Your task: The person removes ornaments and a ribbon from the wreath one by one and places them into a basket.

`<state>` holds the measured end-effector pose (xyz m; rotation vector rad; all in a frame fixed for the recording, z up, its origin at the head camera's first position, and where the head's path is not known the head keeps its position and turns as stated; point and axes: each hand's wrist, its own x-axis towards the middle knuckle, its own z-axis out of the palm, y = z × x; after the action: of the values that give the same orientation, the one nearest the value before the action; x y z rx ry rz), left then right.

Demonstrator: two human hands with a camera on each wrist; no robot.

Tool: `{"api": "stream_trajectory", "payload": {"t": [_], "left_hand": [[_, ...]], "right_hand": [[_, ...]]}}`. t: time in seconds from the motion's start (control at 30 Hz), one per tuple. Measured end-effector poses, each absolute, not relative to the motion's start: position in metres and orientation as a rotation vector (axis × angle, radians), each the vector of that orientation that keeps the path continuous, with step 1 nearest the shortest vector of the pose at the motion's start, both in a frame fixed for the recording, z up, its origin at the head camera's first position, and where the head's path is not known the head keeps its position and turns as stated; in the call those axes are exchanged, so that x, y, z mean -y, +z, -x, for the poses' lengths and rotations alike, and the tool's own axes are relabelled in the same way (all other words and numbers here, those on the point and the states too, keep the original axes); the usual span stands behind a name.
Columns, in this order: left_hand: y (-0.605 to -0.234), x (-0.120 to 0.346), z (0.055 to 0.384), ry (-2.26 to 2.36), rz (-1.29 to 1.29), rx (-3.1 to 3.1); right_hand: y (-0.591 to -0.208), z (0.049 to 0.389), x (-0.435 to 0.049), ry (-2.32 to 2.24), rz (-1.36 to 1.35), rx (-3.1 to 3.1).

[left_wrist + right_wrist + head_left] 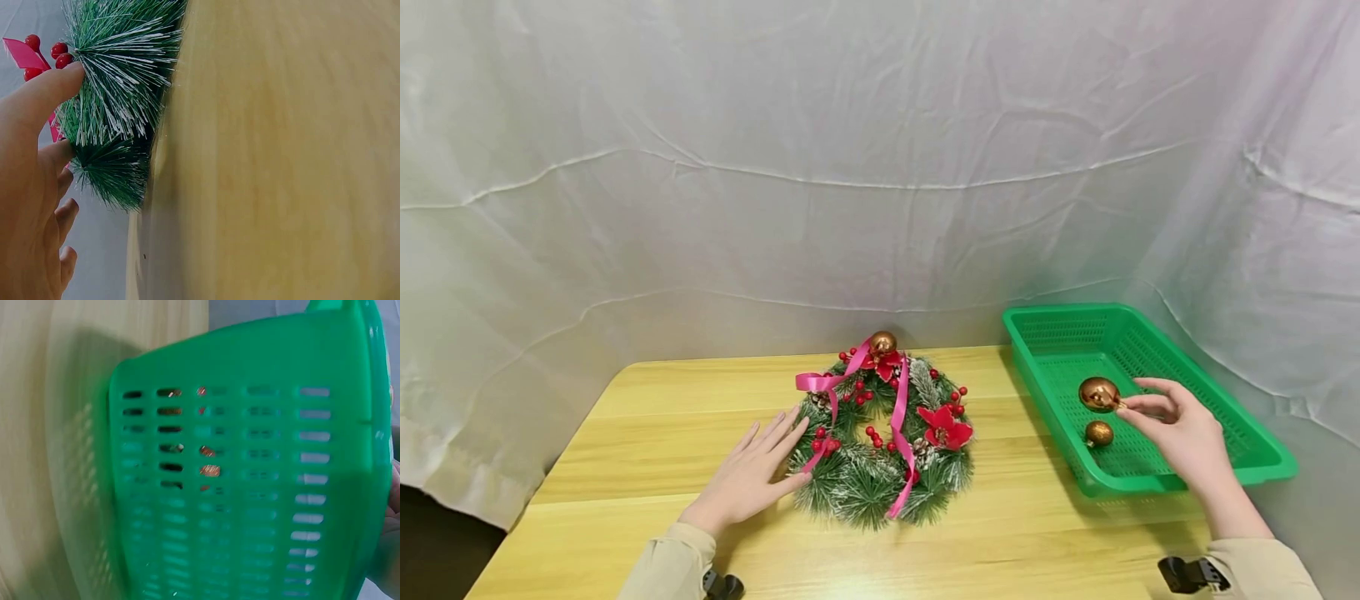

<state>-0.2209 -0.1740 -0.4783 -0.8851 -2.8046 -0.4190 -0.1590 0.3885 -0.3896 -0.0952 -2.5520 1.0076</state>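
Observation:
A green wreath (865,492) with frosted needles, red berries and red flowers lies on the table. A pink ribbon (901,408) is draped over it, and a shiny copper bauble (883,342) sits at its far edge. My left hand (748,477) rests with fingers spread against the wreath's left side; its thumb touches the needles (125,75) in the left wrist view. Over the green basket (1052,417), my right hand (1187,433) pinches another shiny copper bauble (1099,394) by its top. A smaller glittery bauble (1099,433) lies inside the basket.
The wooden table (647,433) carries the wreath and, at its right, the basket. A pale cloth (880,233) hangs behind and at both sides. The basket's slotted wall (250,362) fills most of the right wrist view and mostly hides the right hand there.

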Motion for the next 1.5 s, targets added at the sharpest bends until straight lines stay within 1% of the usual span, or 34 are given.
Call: {"api": "stream_trajectory", "payload": {"t": [0.37, 0.9, 1.2, 1.5], "left_hand": [[-0.480, 0.175, 0.222, -0.414, 0.882, 2.799], [-0.480, 0.175, 0.222, -0.413, 0.880, 2.806], [-0.480, 0.175, 0.222, -0.418, 0.887, 2.804], [-0.478, 0.174, 0.221, -0.425, 0.889, 2.803]], "right_hand": [[-0.398, 0.175, -0.406, 0.997, 0.096, 2.620], [-0.405, 0.200, -0.401, 0.891, 0.036, 2.789], [-0.408, 0.203, -0.401, 0.809, -0.055, 2.938], [-0.409, 0.201, -0.400, 0.822, -0.057, 2.942]]}}
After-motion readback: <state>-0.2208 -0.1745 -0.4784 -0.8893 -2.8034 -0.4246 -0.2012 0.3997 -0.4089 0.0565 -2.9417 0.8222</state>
